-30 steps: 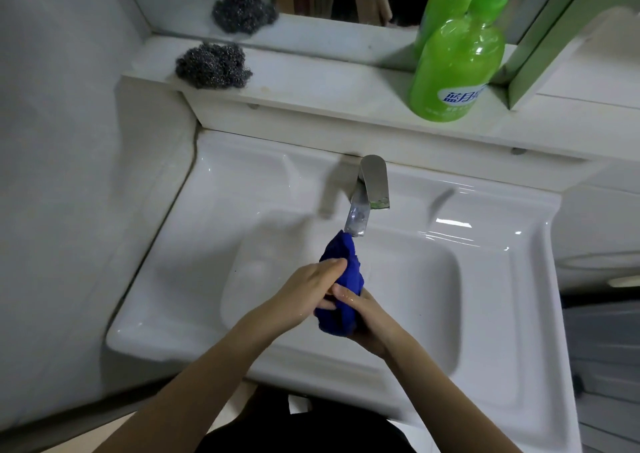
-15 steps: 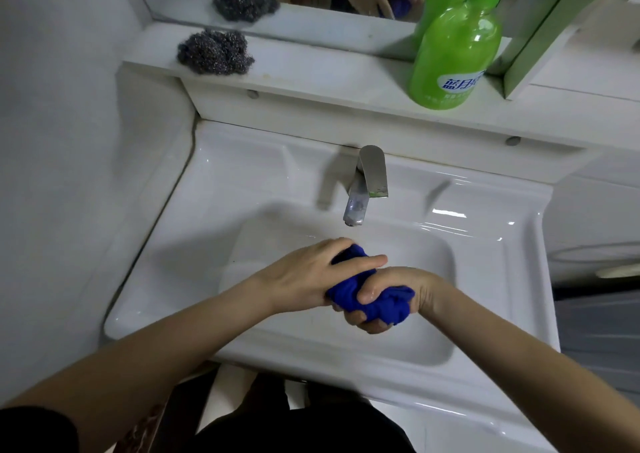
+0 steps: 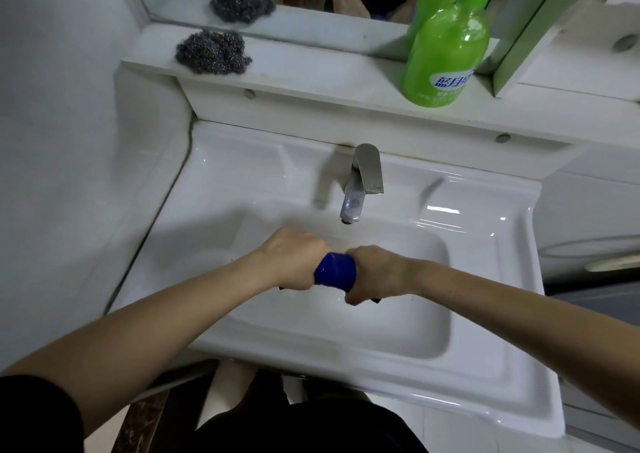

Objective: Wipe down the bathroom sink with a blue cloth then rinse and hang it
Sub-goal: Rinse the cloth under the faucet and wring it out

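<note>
The blue cloth [image 3: 335,271] is twisted into a tight roll held level over the basin of the white sink [image 3: 485,314]. My left hand [image 3: 294,260] is fisted around its left end and my right hand [image 3: 375,272] around its right end. Only the short middle of the cloth shows between the two fists. Both hands hang just in front of and below the spout of the metal faucet [image 3: 360,182]. I see no water running from the spout.
A white shelf [image 3: 311,74] runs behind the sink under a mirror. On it lie a steel wool scrubber [image 3: 213,52] at the left and a green soap bottle [image 3: 446,54] at the right. A white wall stands close on the left.
The cloth went from upright under the spout to a level roll. My hands shifted from bunching it together to gripping its two ends apart, slightly lower over the basin.
</note>
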A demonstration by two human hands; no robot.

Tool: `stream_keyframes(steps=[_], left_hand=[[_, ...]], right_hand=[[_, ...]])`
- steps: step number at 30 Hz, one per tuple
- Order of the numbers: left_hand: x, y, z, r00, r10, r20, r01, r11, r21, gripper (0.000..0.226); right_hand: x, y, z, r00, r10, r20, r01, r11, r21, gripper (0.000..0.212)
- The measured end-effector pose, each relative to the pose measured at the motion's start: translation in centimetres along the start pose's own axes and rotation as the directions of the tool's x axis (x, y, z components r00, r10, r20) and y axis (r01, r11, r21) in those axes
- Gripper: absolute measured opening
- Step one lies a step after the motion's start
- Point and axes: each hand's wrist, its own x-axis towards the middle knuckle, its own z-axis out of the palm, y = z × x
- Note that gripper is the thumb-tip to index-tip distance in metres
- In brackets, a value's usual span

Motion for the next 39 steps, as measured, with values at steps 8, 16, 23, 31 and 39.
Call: stream_keyframes(steps=[8,16,23,31,39], left_hand=[[0.4,-0.1,-0.9,0.917,-0.027,0.398,0.346,0.551,-0.759,0.02],[0.0,0.6,3.0,0.84,0.302,0.45,0.528,-0.27,-0.805,0.015],[0.8,0.2,7.4,0.833,0.199,0.516,0.53,-0.021,-0.848,0.019],[-1.2,-0.9,3.2,0.993,-0.09,-0.073,0.004,0.663,-0.749,0.089],[-5.3,-1.6,0.4,0.767,0.228,-0.6,-0.289,0.957,-0.006,0.097]], right_hand=[[0.9,1.6,-0.8,0.817,-0.453,-0.355,0.189,0.794,-0.577,0.035],[4.4,3.4,2.9,0.494,-0.579,-0.649,0.173,0.797,-0.579,0.039],[5.9,4.6,7.3,0.695,-0.443,-0.567,0.266,0.89,-0.369,0.021],[1.1,3.1,4.0,0.977,0.064,-0.204,0.092,0.732,0.675,0.023],[-3.7,2.4,-0.2,0.946,-0.235,0.222,-0.189,0.153,0.97,0.028]])
